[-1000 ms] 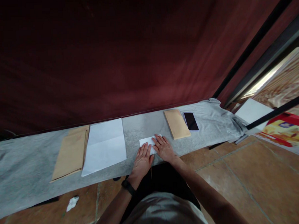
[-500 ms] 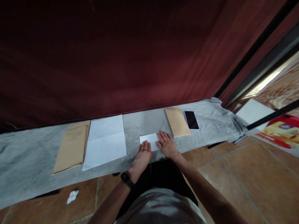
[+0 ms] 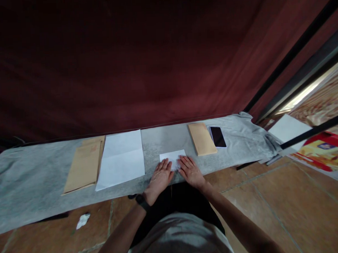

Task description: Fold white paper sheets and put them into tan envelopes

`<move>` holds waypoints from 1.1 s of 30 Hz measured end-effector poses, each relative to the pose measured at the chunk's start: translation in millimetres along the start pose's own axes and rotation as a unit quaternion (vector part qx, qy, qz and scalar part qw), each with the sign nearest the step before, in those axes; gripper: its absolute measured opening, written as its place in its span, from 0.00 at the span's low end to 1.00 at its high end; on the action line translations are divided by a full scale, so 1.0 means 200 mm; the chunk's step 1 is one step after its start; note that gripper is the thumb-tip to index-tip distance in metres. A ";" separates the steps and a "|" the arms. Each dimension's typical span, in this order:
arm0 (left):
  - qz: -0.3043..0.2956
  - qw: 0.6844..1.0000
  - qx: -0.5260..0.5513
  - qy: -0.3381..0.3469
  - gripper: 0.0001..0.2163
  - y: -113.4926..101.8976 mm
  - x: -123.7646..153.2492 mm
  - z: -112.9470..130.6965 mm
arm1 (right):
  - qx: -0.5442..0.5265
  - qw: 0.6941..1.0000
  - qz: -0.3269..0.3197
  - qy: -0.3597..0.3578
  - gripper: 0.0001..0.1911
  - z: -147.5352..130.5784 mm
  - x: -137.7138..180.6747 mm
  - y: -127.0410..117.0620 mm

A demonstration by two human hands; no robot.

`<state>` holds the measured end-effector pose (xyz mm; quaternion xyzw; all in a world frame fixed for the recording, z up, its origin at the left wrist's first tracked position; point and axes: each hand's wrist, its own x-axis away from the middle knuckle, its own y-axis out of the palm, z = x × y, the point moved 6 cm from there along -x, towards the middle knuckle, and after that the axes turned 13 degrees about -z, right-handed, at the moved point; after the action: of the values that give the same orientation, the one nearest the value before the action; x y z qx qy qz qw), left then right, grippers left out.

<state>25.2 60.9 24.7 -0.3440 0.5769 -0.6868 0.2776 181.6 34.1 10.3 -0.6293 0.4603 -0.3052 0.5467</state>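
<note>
L to R along table w/ grey cloth point(image 3: 25, 177):
- Far L: stack of brown envelopes point(image 3: 82, 169), flat, edges not quite aligned; red marks nr top R, too small to read.
- Next: large white paper point(image 3: 120, 160), flat, crease approx. midway, L edge touching or just beside stack (can't tell which).
- Floor below, in front of table: crumpled white scrap point(image 3: 82, 221).
- L hand point(image 3: 160, 177): open, palm down, fingers extended & close tog.; fingertips on lower L part of small white paper point(image 3: 173, 156). No grip. Dark wristband point(image 3: 143, 203) on L wrist.
- Small white paper: flat on cloth nr front edge, betw. hands, lower part partly covered; no. of layers can't tell.
- R hand point(image 3: 191, 172): open, palm down, fingers extended, slightly spread; fingertips on paper's lower R part. Nothing grasped.
- R of it: brown packet point(image 3: 202, 139), flat, angled; dark-screen phone point(image 3: 218, 136) just beside.
- Far R, off table: white panel point(image 3: 289, 128), red/yellow printed box point(image 3: 327, 151).
</note>
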 end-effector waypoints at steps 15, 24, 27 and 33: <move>0.009 0.999 0.013 0.048 0.27 0.04 -0.04 0.02 | 0.031 0.999 -0.008 0.017 0.31 -0.03 0.04 0.03; -0.004 0.997 -0.001 0.075 0.28 0.00 0.05 -0.03 | 0.024 1.000 -0.004 0.012 0.30 -0.03 0.05 0.04; -0.031 0.996 0.000 0.082 0.29 -0.02 0.07 -0.04 | 0.029 0.999 -0.008 0.016 0.30 -0.03 0.06 0.04; -0.037 0.996 -0.015 0.078 0.28 -0.03 0.09 -0.03 | 0.037 0.999 -0.006 0.020 0.29 -0.03 0.06 0.05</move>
<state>10.1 51.0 33.8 -0.3145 0.5938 -0.7127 0.2013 179.4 21.1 0.8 -0.6052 0.4559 -0.3378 0.5584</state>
